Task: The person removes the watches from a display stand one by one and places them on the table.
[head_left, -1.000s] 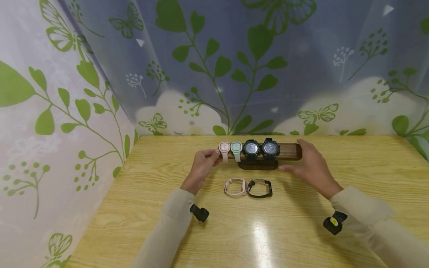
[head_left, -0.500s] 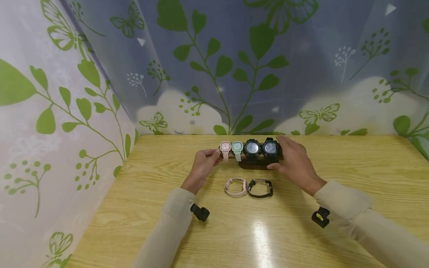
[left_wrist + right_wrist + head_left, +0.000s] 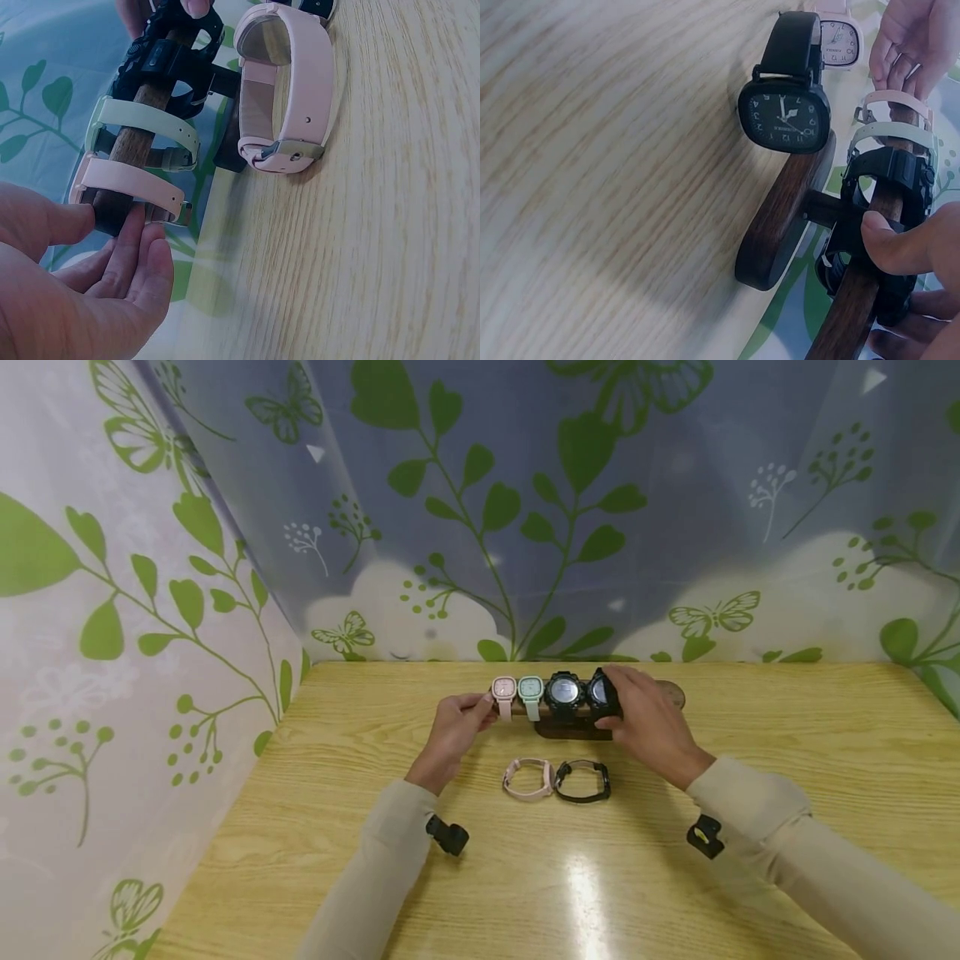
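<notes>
A dark wooden watch stand (image 3: 673, 695) bears a pink watch (image 3: 504, 687), a mint watch (image 3: 531, 689) and two bulky black digital watches, all strapped round its bar. My left hand (image 3: 453, 731) pinches the bar's left end between thumb and fingers, beside the pink watch. My right hand (image 3: 652, 722) grips the rightmost black digital watch (image 3: 600, 691). Its thumb lies on the strap in the right wrist view, with the fingers round the far side. The other black digital watch (image 3: 564, 691) sits just left of it.
In front of the stand, a loose pink watch (image 3: 527, 796) and a loose black square-faced watch (image 3: 784, 116) stand on edge with straps buckled into loops. The wooden table (image 3: 337, 877) ends at a leaf-patterned cloth backdrop (image 3: 645, 585) close behind the stand.
My right hand has moved left from the bar's right end onto the rightmost black digital watch. The left hand has kept its hold on the bar.
</notes>
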Demonstrator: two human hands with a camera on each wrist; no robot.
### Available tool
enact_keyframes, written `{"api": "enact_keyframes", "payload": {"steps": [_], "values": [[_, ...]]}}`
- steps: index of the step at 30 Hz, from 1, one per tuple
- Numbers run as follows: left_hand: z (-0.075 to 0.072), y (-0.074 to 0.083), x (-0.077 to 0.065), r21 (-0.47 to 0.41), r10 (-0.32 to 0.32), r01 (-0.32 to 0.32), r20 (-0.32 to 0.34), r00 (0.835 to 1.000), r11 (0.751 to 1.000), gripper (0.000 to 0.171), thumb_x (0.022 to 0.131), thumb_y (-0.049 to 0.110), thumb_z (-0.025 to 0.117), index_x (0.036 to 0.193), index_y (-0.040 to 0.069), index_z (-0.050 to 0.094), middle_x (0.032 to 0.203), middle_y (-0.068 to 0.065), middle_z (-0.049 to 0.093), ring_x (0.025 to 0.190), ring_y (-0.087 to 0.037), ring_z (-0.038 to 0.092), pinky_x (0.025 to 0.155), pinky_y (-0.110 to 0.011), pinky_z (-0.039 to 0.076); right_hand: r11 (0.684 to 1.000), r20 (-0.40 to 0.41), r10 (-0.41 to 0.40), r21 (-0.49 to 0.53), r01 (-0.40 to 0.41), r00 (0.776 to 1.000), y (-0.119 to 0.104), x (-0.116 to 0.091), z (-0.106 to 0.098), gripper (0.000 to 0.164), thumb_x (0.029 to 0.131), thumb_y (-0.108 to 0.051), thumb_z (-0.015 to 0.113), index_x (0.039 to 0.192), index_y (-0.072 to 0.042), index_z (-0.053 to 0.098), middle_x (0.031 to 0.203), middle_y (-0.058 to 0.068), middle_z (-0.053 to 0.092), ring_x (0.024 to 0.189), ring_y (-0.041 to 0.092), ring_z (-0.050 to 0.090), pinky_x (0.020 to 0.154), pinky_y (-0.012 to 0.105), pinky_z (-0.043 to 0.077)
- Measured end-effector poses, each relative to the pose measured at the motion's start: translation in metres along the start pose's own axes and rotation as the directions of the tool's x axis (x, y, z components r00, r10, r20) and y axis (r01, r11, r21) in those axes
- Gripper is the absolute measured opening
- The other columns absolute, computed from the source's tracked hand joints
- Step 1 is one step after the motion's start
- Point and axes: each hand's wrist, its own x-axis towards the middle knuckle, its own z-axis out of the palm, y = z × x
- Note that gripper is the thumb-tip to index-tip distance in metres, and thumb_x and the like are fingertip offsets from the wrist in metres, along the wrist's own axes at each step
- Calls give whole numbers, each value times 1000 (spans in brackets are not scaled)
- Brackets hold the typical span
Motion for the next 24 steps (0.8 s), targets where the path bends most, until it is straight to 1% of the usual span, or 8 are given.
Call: {"api": "enact_keyframes", "payload": {"steps": [4,9,12,17,24], "values": [[0,0,1,4,-4,4,-5,1000,1000,33,107,19,55,128,-5,64,110,-16,68,110,-32,65,102,-44,52,1000,-12,-7,1,7,1000,1,0,-1,70,86,-2,80,145,11,44,145,31,46,130,49,47,100,64,45],[0,0,0,2,7,-7,-3,1000,1000,32,107,18,55,126,-6,65,108,-17,68,109,-32,66,101,-44,52,999,-27,-16,-35,15,1000,4,0,-2,68,84,0,80,142,12,47,141,32,50,124,47,53,94,63,49],[0,0,0,-1,9,-9,-3,1000,1000,32,107,17,54,126,-6,65,108,-16,68,110,-33,65,101,-44,52,999,-26,-12,-39,11,1000,7,-1,-3,67,83,3,79,141,13,47,139,33,51,120,48,55,94,62,50],[0,0,-1,3,6,-6,-6,1000,1000,32,107,18,54,126,-6,65,108,-16,69,110,-32,66,101,-44,53,1000,-28,2,-12,-2,1000,11,-4,-6,68,82,5,78,141,15,46,137,34,51,120,49,54,97,62,49],[0,0,-1,0,8,-8,-1,1000,1000,32,107,17,55,126,-6,65,109,-18,68,111,-33,65,101,-44,53,1000,-47,16,-4,-17,999,18,-10,-11,69,81,3,81,139,16,47,135,35,51,117,50,55,91,63,51]]}}
